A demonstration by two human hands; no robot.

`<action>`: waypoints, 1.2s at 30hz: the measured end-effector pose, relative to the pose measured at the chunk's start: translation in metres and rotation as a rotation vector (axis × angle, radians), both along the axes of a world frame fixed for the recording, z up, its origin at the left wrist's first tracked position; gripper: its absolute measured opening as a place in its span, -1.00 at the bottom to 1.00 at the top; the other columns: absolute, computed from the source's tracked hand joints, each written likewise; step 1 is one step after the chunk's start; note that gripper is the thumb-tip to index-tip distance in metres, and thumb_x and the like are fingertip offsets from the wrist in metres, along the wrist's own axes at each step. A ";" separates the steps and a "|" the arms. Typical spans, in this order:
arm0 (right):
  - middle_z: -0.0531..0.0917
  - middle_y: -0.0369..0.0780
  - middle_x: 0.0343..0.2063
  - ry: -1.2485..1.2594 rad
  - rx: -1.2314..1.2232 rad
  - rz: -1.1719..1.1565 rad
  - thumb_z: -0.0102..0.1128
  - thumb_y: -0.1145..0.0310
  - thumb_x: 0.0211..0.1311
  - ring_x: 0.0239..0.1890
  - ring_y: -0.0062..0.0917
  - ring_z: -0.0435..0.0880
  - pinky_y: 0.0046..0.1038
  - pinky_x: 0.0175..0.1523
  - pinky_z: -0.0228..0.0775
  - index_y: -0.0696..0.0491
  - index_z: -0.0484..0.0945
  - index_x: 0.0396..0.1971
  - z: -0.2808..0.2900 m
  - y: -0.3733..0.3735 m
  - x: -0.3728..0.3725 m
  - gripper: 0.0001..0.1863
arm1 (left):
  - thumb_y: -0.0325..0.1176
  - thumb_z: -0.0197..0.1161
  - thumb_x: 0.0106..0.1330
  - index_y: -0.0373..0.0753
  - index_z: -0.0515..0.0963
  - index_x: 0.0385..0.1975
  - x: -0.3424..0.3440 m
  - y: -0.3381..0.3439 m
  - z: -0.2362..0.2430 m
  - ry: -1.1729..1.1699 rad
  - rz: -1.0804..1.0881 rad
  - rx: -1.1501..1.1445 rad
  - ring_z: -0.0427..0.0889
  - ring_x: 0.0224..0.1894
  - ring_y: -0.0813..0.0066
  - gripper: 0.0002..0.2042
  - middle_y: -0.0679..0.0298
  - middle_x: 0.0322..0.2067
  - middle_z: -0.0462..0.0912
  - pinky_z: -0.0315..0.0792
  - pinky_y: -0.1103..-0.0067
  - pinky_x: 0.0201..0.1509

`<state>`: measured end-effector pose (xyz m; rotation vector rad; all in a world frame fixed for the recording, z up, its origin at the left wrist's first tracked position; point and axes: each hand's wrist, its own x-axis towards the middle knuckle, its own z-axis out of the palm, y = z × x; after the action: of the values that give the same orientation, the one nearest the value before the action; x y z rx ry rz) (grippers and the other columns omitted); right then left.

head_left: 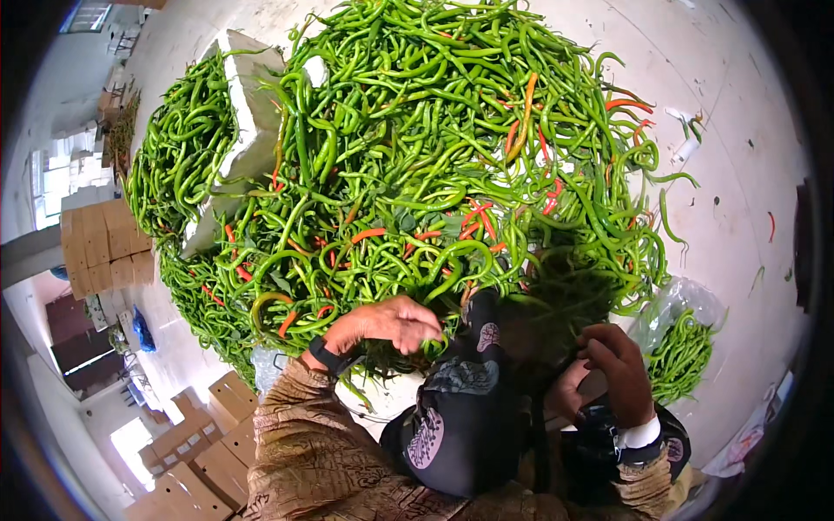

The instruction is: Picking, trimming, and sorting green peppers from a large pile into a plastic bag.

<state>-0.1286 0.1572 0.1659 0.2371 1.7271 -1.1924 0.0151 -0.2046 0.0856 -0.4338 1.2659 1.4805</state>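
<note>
Left hand [387, 323] rests at the near edge of the pepper pile [417, 156], fingers curled loosely over green peppers; whether it grips any cannot be told. Right hand [612, 369], right of the pile's near edge, is half closed in shadow; its contents cannot be told. A bag [682, 343] of peppers lies just right of the pile. Risk: pulling tangled peppers may snap stems or drag the sloped pile down.

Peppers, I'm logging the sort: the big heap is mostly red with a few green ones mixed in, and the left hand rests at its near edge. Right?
Not quite. In the head view the heap is mostly green peppers with a few red and orange ones mixed in. The left hand does rest at its near edge.
</note>
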 end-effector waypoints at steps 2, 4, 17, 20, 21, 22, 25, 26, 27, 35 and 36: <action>0.64 -0.21 -0.19 -0.008 0.018 -0.003 0.05 0.37 0.31 -0.15 -0.55 0.61 -0.53 -0.07 0.43 0.18 0.54 -0.08 0.002 -0.002 -0.001 -0.73 | -0.30 0.15 0.43 -0.23 0.63 -0.14 -0.006 0.004 0.000 0.026 -0.036 0.112 0.67 -0.45 0.49 -0.81 0.26 -0.44 0.68 0.53 0.60 -0.40; 0.65 -0.21 -0.20 -0.004 0.004 -0.009 0.05 0.38 0.30 -0.15 -0.55 0.61 -0.52 -0.08 0.43 0.19 0.55 -0.09 0.003 -0.003 0.000 -0.73 | -0.25 0.15 0.44 -0.19 0.62 -0.08 -0.009 0.009 -0.004 0.251 0.447 -0.091 0.67 -0.32 0.54 -0.79 0.26 -0.34 0.68 0.52 0.63 -0.31; 0.68 -0.15 -0.21 0.049 -0.012 0.052 0.09 0.34 0.29 -0.18 -0.49 0.63 -0.48 -0.04 0.44 0.22 0.56 -0.11 -0.001 -0.002 0.007 -0.71 | -0.18 0.25 0.33 -0.17 0.44 0.18 -0.007 0.051 -0.070 0.739 -0.099 -0.578 0.65 -0.38 -0.08 -0.55 -0.08 -0.39 0.64 0.54 0.23 -0.25; 0.67 -0.15 -0.22 0.015 0.007 0.041 0.10 0.34 0.28 -0.19 -0.48 0.63 -0.47 -0.05 0.44 0.21 0.56 -0.10 -0.006 0.001 0.009 -0.71 | -0.11 0.24 0.35 -0.20 0.57 0.03 -0.017 0.019 -0.046 0.723 -0.218 -0.358 0.65 -0.15 -0.01 -0.63 -0.02 -0.21 0.67 0.51 0.26 -0.06; 0.67 -0.16 -0.23 0.006 0.030 0.059 0.11 0.34 0.27 -0.20 -0.48 0.63 -0.47 -0.05 0.45 0.21 0.56 -0.10 -0.008 0.001 0.009 -0.70 | -0.15 0.28 0.31 -0.24 0.61 -0.05 -0.030 0.002 -0.038 0.835 -0.167 -0.520 0.62 -0.06 0.02 -0.66 0.01 -0.14 0.66 0.48 0.25 0.03; 0.67 -0.16 -0.23 0.010 0.018 0.065 0.11 0.34 0.27 -0.20 -0.48 0.63 -0.47 -0.05 0.45 0.21 0.56 -0.10 -0.006 -0.002 0.008 -0.70 | -0.24 0.35 0.21 -0.26 0.59 -0.04 -0.036 -0.020 -0.044 0.997 -0.088 -0.862 0.60 -0.07 0.03 -0.64 -0.01 -0.14 0.64 0.45 0.25 0.05; 0.67 -0.17 -0.24 -0.033 0.032 0.028 0.12 0.35 0.25 -0.22 -0.49 0.63 -0.48 -0.06 0.44 0.20 0.57 -0.10 -0.004 -0.004 0.009 -0.70 | -0.40 0.49 -0.08 -0.21 0.45 0.10 -0.079 -0.095 -0.042 1.200 -0.063 -1.627 0.43 0.11 -0.08 -0.37 0.01 0.06 0.49 0.39 0.19 0.08; 0.67 -0.17 -0.24 -0.024 0.019 0.013 0.12 0.35 0.25 -0.22 -0.50 0.63 -0.48 -0.06 0.44 0.20 0.57 -0.10 -0.007 0.000 0.010 -0.70 | -0.40 0.53 -0.13 -0.15 0.39 0.19 -0.094 -0.106 -0.032 1.041 -0.043 -1.763 0.32 0.22 -0.06 -0.25 0.02 0.19 0.37 0.33 0.14 0.13; 0.68 -0.17 -0.24 -0.014 -0.001 0.004 0.13 0.35 0.24 -0.23 -0.52 0.63 -0.48 -0.07 0.44 0.19 0.58 -0.10 -0.009 0.000 0.011 -0.71 | -0.37 0.57 -0.15 -0.05 0.29 0.29 -0.094 -0.136 -0.046 0.849 -0.110 -1.879 0.22 0.31 -0.02 -0.12 0.04 0.31 0.22 0.28 0.10 0.17; 0.68 -0.17 -0.24 0.051 -0.014 0.064 0.14 0.34 0.24 -0.23 -0.52 0.65 -0.47 -0.07 0.46 0.21 0.57 -0.11 -0.008 0.000 0.008 -0.70 | -0.48 0.36 -0.01 0.06 0.28 0.29 -0.094 -0.181 -0.077 0.822 -0.187 -1.955 0.41 0.10 0.08 -0.24 0.06 0.10 0.37 0.28 0.12 -0.01; 0.68 -0.17 -0.24 0.024 -0.007 0.069 0.14 0.34 0.23 -0.23 -0.51 0.65 -0.47 -0.07 0.46 0.21 0.57 -0.11 -0.004 -0.001 0.007 -0.69 | -0.49 0.30 0.04 0.05 0.30 0.27 -0.091 -0.180 -0.079 0.781 -0.162 -1.917 0.45 0.02 0.11 -0.30 0.10 -0.03 0.44 0.29 0.15 -0.06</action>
<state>-0.1215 0.1566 0.1619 0.1585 1.7382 -1.1555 -0.0757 -0.3851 0.0070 -0.8994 3.0006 -0.2660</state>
